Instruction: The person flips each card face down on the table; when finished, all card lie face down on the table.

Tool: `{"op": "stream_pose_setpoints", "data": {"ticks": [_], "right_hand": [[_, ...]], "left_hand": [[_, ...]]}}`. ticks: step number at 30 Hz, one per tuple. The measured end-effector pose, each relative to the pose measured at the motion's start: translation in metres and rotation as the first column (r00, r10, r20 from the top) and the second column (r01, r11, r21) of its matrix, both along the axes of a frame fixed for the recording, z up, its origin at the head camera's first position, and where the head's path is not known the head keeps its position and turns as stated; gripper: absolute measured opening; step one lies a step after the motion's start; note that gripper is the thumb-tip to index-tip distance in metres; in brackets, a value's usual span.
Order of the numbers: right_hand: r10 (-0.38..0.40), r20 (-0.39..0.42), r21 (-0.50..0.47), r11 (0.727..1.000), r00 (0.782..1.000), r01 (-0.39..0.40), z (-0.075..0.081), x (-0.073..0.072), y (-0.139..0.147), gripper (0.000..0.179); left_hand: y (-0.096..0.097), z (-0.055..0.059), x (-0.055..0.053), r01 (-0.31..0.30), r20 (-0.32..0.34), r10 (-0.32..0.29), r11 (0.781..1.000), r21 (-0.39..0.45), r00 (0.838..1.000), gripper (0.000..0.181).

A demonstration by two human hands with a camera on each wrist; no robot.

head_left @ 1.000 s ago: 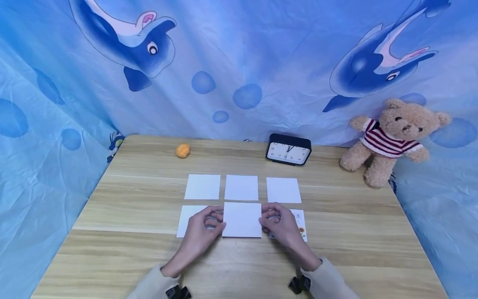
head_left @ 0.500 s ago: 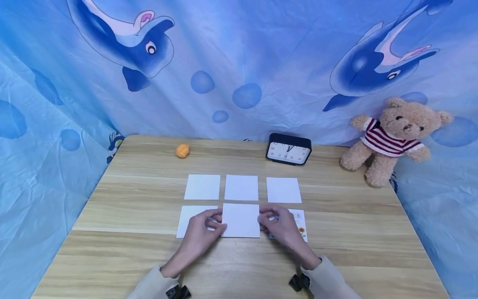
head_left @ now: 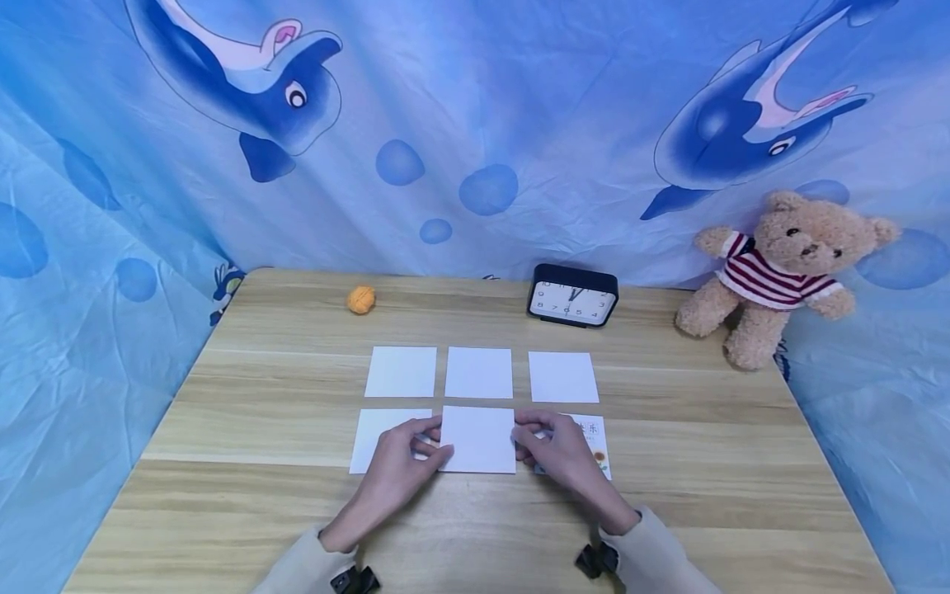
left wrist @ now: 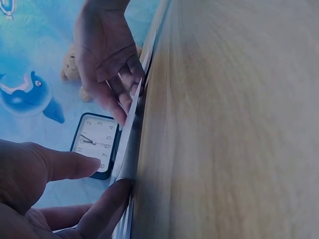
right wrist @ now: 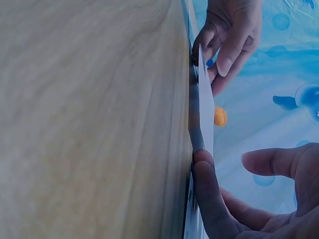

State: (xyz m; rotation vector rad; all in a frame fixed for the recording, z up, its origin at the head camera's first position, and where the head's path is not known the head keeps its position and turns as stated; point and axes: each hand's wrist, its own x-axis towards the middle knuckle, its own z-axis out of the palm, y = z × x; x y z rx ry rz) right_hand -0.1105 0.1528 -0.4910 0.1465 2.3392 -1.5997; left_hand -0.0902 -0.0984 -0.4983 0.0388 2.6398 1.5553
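Note:
Between both hands, a blank white square card [head_left: 478, 440] lies nearly flat, and its edge looks raised off the table. My left hand [head_left: 404, 458] holds its left side, fingers bent at the edge; in the left wrist view, the thumb [left wrist: 82, 164] hovers above the card while a fingertip [left wrist: 122, 189] touches it from below. My right hand [head_left: 560, 450] holds the right side likewise, its thumb [right wrist: 266, 162] apart from the card in the right wrist view. Under the left hand lies another white card [head_left: 369, 437]. Partly beneath the right hand is a printed card [head_left: 594, 429] with characters and a flower.
Three blank cards form a row behind: left card [head_left: 401, 372], middle card [head_left: 478, 373] and right card [head_left: 562, 377]. Farther back on the wooden table [head_left: 245, 511] are an orange ball [head_left: 361, 300], a black clock [head_left: 573, 295] and a teddy bear [head_left: 779, 268]. A blue dolphin curtain [head_left: 475, 107] hangs behind.
The held card has shifted slightly left and toward me, with both hands staying at its sides. The other cards have stayed in place.

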Motion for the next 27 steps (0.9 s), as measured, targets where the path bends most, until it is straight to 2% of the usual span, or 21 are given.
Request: {"op": "stream_pose_setpoints", "data": {"ticks": [9,17,24,27], "right_hand": [[0.025,0.025,-0.014,1.000,0.999,-0.025,0.001,0.001,0.000,0.032],[0.013,0.030,-0.011,1.000,0.999,-0.013,0.001,0.003,-0.001,0.032],[-0.004,0.019,-0.044,0.999,1.000,0.005,0.005,0.008,0.006,0.033],[-0.012,0.012,-0.042,0.999,1.000,0.013,0.006,0.009,0.011,0.034]], "left_hand": [[0.000,0.004,0.003,-0.004,-0.015,0.004,1.000,-0.026,1.000,0.044],[0.001,0.007,0.008,-0.002,-0.019,0.001,0.999,-0.045,1.000,0.046],[0.000,0.009,0.011,-0.008,-0.087,0.002,0.998,-0.064,0.996,0.043],[0.000,0.011,0.012,-0.004,-0.088,0.001,0.999,-0.040,0.996,0.043]]}}
